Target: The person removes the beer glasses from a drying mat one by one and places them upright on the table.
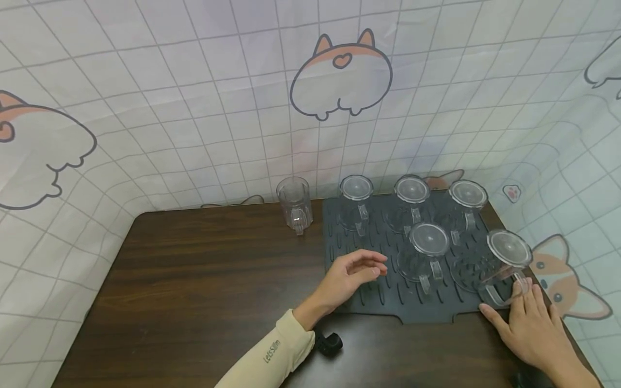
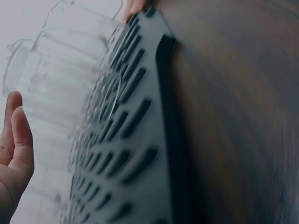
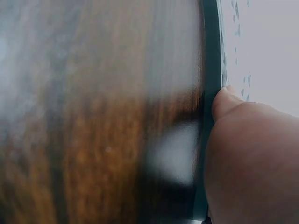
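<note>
My left hand point(image 1: 356, 272) hangs over the left part of a dark grey drying mat point(image 1: 427, 312), its fingers loosely bent with nothing between them. Several clear glass mugs stand upside down on the mat. Closest to this hand is the front middle mug point(image 1: 429, 240). My right hand point(image 1: 531, 323) rests at the mat's near right corner, fingers straight and thumb at the front edge. Its fingertips overlap the handle of the front right mug point(image 1: 509, 249) in the head view. In the right wrist view the thumb point(image 3: 228, 105) lies against the mat's edge.
Left of the mat, an upright glass mug point(image 1: 294, 202) stands at the back of the brown wooden table point(image 1: 194, 291). Three upside-down mugs, among them the back left mug point(image 1: 356, 188), line the mat's rear. A printed cloth point(image 1: 233, 108) hangs behind and at both sides.
</note>
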The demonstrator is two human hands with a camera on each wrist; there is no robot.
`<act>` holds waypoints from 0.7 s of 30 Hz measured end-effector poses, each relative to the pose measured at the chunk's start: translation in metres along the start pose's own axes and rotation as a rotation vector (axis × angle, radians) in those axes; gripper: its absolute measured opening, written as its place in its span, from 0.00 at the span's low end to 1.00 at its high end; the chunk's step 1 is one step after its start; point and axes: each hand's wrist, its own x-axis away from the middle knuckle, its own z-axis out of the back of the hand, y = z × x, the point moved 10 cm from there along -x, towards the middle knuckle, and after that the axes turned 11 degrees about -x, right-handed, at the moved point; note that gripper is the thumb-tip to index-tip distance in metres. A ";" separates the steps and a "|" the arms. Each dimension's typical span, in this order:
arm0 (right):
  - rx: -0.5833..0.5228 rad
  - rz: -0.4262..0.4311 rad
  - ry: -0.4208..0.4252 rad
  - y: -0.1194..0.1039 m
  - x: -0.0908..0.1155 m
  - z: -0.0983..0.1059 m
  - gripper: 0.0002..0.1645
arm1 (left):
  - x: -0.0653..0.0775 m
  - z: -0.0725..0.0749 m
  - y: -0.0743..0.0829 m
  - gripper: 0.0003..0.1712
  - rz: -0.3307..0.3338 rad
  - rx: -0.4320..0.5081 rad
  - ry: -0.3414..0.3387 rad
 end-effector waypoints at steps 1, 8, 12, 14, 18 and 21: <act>-0.001 -0.007 -0.007 0.001 0.000 -0.001 0.61 | -0.002 -0.005 -0.002 0.21 0.004 0.010 -0.011; 0.006 -0.013 -0.004 0.001 0.000 -0.001 0.61 | -0.016 -0.033 -0.012 0.22 0.019 0.066 -0.060; 0.007 -0.007 0.014 0.000 0.000 -0.001 0.61 | -0.021 -0.044 -0.017 0.22 0.025 0.086 -0.073; 0.007 -0.006 0.019 0.000 0.000 -0.002 0.61 | -0.022 -0.050 -0.019 0.23 0.026 0.090 -0.073; 0.004 -0.011 0.014 0.001 0.001 -0.003 0.61 | -0.023 -0.062 -0.024 0.22 0.024 0.103 -0.070; 0.005 -0.020 0.021 0.002 0.002 -0.002 0.61 | -0.024 -0.070 -0.025 0.23 0.009 0.102 -0.074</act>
